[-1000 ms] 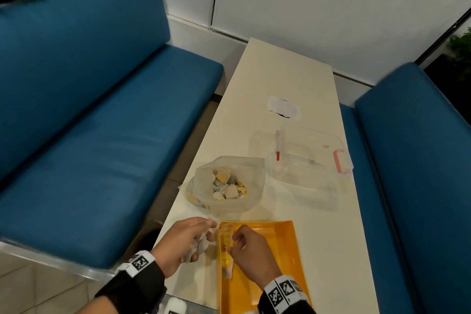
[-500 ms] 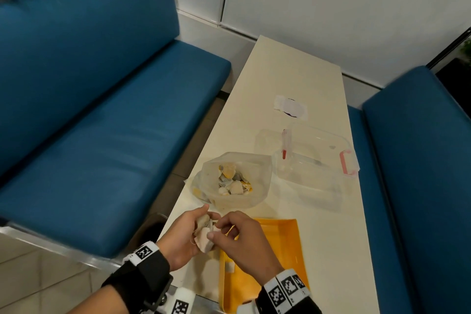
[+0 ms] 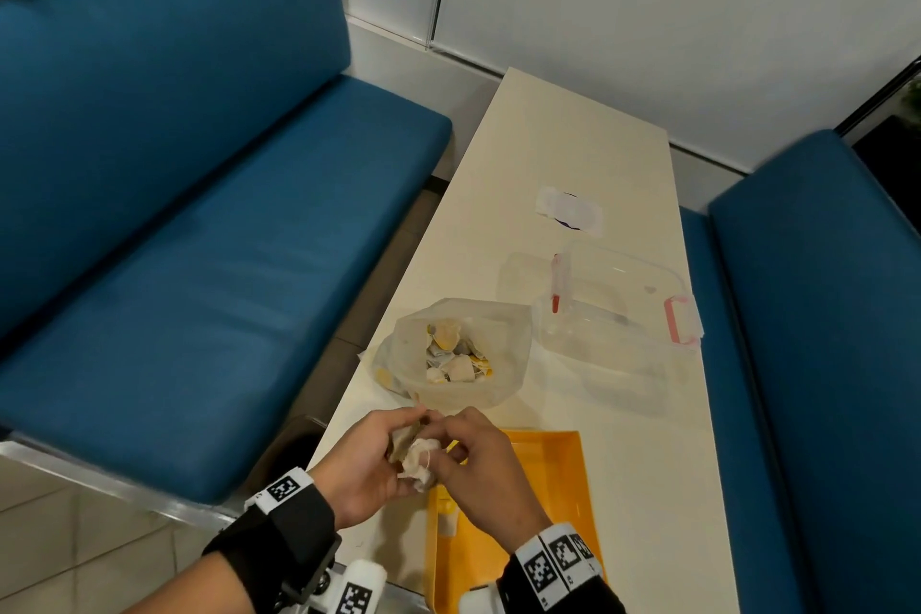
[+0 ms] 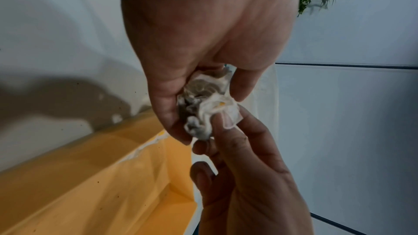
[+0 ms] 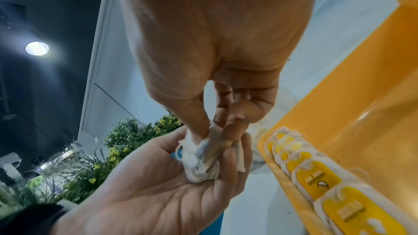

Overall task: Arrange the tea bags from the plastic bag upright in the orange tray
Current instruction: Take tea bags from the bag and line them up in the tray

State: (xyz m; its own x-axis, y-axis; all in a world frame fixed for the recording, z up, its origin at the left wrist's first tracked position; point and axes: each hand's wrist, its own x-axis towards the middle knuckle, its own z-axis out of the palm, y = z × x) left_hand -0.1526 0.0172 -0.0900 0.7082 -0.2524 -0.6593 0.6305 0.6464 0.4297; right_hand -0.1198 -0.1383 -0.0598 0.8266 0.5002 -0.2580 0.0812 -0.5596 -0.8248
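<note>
Orange tray [image 3: 558, 479], yellow-tagged tea bags [image 5: 316, 178]

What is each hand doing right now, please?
Left hand: holds a bunch of tea bags.
Right hand: pinches one bag of that bunch.

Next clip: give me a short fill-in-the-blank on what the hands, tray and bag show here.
1. The clump of tea bags is held by ____ hands.
2. The tea bags already placed line the tray's ____ wall.
3. The orange tray lies on the ____-coloured table.
4. The plastic bag lies ____ the tray, as the head view shows it.

Missing words: both; left; cream; beyond
</note>
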